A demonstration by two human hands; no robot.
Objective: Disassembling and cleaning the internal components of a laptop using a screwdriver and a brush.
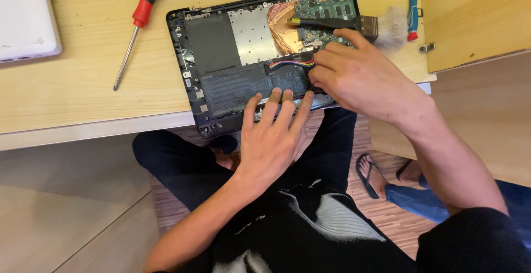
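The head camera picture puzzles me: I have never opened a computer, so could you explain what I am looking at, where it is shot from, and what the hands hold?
The camera sits on a person's head and looks down over their lap at a wooden table. On it lies an opened laptop, bottom cover off, showing a dark battery, a green circuit board and a copper-coloured part. The left hand rests flat on the laptop's near edge. The right hand touches the inside by coloured wires; whether it grips anything is hidden. A brush lies across the board. A red-handled screwdriver lies to the left, beside a white device. Another person's sandalled foot shows on the floor.
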